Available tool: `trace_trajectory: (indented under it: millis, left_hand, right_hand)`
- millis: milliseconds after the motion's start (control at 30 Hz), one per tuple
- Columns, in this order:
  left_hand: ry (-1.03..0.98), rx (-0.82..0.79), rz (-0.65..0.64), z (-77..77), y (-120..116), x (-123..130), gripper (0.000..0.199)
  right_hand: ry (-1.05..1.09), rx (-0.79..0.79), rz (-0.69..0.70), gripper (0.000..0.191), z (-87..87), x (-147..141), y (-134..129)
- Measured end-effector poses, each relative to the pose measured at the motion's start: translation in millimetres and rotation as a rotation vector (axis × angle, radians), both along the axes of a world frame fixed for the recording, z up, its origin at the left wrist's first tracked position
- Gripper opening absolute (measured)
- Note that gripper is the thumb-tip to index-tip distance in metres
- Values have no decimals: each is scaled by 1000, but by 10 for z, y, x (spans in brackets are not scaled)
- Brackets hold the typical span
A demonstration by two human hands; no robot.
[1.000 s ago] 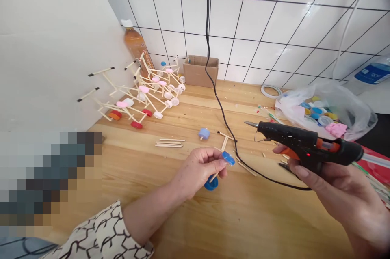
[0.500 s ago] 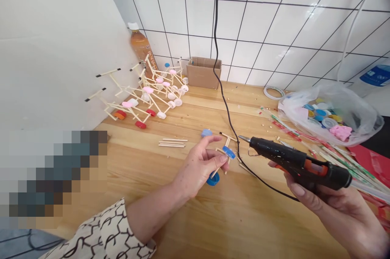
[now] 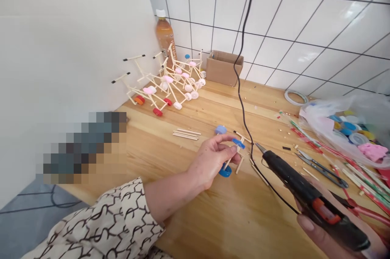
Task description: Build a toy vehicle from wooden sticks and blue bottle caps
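Note:
My left hand [image 3: 215,159] pinches a small stick model, with thumb and fingers at its blue cap [image 3: 238,143]. A darker blue cap [image 3: 225,171] sits below the fingers and a pale blue cap [image 3: 221,129] just behind them. From the model a crossbar with a dark tip reaches back toward the black cord. My right hand [image 3: 323,230] is wrapped round a black glue gun [image 3: 307,194], its metal nozzle pointing left, a short way right of the model and apart from it.
Several finished stick models [image 3: 167,79] stand at the back left by a bottle [image 3: 165,33] and a cardboard box [image 3: 224,68]. Loose sticks [image 3: 186,134] lie behind my left hand. Tape [image 3: 296,97], snips [image 3: 323,168] and a bag of caps [image 3: 338,117] are at right.
The view has shifted, so the scene sits further right in the picture. The glue gun now tilts more steeply, its rear end lower, and the snips beyond it have come into sight.

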State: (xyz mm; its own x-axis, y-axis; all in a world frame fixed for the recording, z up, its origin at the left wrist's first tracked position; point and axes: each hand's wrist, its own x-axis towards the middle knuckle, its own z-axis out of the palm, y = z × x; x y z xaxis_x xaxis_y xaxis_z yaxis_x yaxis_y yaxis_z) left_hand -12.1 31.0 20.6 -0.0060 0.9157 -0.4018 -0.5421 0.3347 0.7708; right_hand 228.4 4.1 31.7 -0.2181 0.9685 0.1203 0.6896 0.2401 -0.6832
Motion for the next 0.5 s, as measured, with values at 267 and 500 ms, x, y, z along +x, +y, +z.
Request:
trace_trajectory:
  millis: [267, 500]
  left_hand:
    - [-64, -87, 56, 9, 30, 30, 17]
    - [-99, -78, 28, -58, 19, 63, 16]
  right_hand:
    - [-164, 5, 382, 41, -176, 103, 168]
    - [-102, -34, 252, 32, -159, 11, 76]
